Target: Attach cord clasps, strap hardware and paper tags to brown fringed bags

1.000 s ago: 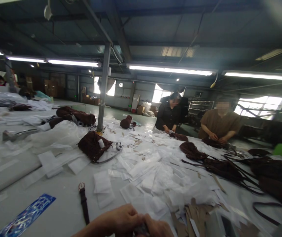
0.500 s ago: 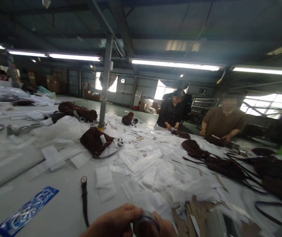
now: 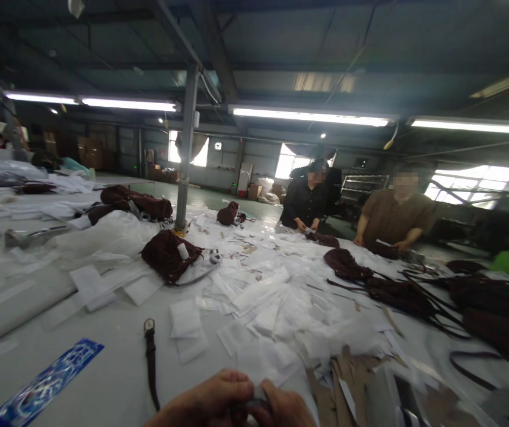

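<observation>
At the bottom edge my left hand (image 3: 216, 396) and my right hand (image 3: 286, 408) are close together, fingers pinched on a dark, curved strap (image 3: 260, 398) with a greyish top. The frame's edge and my fingers hide its lower part. Left of my left hand lies a dark belt strap (image 3: 151, 362) with a metal buckle at its upper end; its lower end runs down towards my wrist. White wrapping sheets (image 3: 186, 320) are spread just beyond my hands. To the right of my right hand are brown strips (image 3: 341, 385) in a pile.
A blue patterned packet (image 3: 45, 382) lies at the left. Brown bags (image 3: 169, 256) and dark bags with straps (image 3: 401, 296) sit across the table, around a metal post (image 3: 187, 148). Two persons (image 3: 308, 201) handle bags on the far side. A clear container (image 3: 397, 397) stands right.
The curved strap in my hands has turned and sunk lower, showing less of its loop. My right hand's fingers have come further over it. The view has shifted slightly to the right.
</observation>
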Demonstrator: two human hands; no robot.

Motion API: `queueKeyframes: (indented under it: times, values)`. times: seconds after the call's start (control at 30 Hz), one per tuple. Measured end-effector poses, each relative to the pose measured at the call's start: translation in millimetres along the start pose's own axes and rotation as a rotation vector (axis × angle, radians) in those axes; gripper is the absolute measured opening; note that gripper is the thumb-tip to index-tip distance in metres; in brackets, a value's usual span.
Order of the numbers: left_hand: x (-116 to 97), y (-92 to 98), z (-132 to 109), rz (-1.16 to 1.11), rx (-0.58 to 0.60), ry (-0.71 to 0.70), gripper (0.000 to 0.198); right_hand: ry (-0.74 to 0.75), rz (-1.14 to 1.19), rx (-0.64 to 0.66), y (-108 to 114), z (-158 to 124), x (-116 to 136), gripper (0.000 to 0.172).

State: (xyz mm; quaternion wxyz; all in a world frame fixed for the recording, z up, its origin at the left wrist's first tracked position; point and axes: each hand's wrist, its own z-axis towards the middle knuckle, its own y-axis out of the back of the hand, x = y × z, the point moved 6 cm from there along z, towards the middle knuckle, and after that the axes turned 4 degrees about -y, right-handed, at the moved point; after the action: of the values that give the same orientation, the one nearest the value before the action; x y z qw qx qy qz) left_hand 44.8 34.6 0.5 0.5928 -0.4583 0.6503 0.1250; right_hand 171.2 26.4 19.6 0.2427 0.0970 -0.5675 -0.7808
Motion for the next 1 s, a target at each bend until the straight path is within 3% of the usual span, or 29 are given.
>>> queueKeyframes:
  times: [0.13, 0.23, 0.3, 0.4, 0.5, 0.57, 0.67, 0.77, 0.83, 0.9, 1.0]
  values:
    - [6, -6.8, -9, -0.038, 0.089, -0.085, 0.038, -0.088, 0.03, 0.07, 11, -4, 12, 0.032]
    - [11, -6.0, -12, -0.026, 0.091, -0.083, 0.036, -0.135, 0.138, 0.096, 12, -3, 15, 0.034]
    - [11, -4.3, -12, -0.042, 0.049, -0.076, 0.035, -0.191, 0.249, 0.04, 18, -3, 8, 0.041]
    - [6, -3.6, -14, -0.052, 0.006, -0.082, 0.032, -0.343, 0.386, -0.144, 43, -12, -22, 0.055]
    - [3, -3.0, -18, -0.065, -0.018, -0.073, 0.034, -0.537, 0.393, -0.314, 79, -45, -63, 0.064]
    - [4, -1.8, -21, -0.104, -0.048, -0.051, 0.033, -0.683, 0.349, -0.399, 100, -82, -87, 0.063]
    - [7, -1.3, -26, -0.165, -0.083, -0.016, 0.033, -0.87, 0.239, -0.42, 115, -146, -104, 0.058]
    - [6, -2.8, -32, -0.161, -0.084, 0.022, 0.041, -0.898, 0.14, -0.308, 105, -195, -98, 0.054]
    - [0, -2.9, -37, -0.144, -0.093, 0.039, 0.04, -0.855, 0.094, -0.239, 91, -212, -89, 0.051]
    - [-7, -2.7, -42, -0.123, -0.102, 0.041, 0.031, -0.808, 0.055, -0.181, 76, -214, -81, 0.046]
    - [-16, -3.4, -49, -0.095, -0.106, 0.033, 0.023, -0.775, 0.014, -0.137, 57, -192, -76, 0.04]
